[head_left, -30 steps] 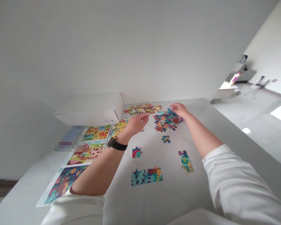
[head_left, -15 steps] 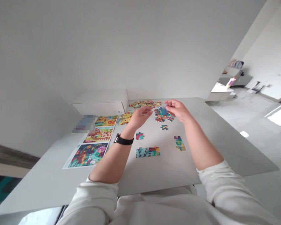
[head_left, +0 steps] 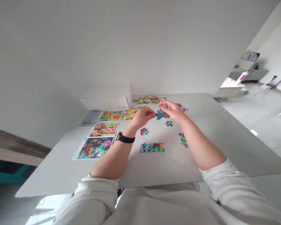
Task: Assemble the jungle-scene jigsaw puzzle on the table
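left hand (head_left: pixel 142 117) pinching blue puzzle piece (head_left: pixel 159 115), right hand (head_left: pixel 174 110) close by, grip unclear

Box (head_left: pixel 105 103) behind picture sheet (head_left: pixel 104 128), puzzle strip (head_left: pixel 152 148) right

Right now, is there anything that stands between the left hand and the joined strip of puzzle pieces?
Only one low thing: a single red-and-teal piece lies between the left hand and the joined strip. It lies flat, so it should hardly block the way; nothing tall is visible there.
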`<action>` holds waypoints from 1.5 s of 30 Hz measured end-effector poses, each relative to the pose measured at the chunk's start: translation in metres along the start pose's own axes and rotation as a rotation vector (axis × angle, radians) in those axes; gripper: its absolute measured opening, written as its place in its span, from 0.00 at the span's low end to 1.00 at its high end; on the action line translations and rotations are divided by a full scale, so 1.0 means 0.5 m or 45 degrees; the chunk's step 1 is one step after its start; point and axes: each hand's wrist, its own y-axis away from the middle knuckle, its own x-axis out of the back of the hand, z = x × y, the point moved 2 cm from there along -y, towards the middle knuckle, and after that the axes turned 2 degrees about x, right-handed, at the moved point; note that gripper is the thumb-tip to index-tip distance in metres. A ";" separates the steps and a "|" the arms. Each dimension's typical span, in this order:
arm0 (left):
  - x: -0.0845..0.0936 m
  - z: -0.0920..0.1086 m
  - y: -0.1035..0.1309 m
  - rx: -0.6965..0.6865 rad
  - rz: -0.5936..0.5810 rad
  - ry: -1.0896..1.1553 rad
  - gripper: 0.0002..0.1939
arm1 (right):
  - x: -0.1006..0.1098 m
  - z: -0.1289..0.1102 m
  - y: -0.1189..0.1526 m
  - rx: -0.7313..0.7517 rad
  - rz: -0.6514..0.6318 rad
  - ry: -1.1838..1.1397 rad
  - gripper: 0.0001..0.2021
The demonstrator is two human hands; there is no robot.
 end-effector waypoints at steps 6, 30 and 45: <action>-0.007 -0.022 -0.007 0.221 0.052 0.250 0.15 | 0.003 0.013 -0.002 -0.098 -0.063 -0.007 0.15; 0.002 -0.010 -0.001 0.177 0.007 0.129 0.18 | 0.007 0.028 0.001 -0.025 -0.114 0.185 0.15; -0.009 -0.012 0.001 0.052 -0.020 -0.021 0.12 | 0.010 0.025 0.002 -0.047 -0.210 0.286 0.11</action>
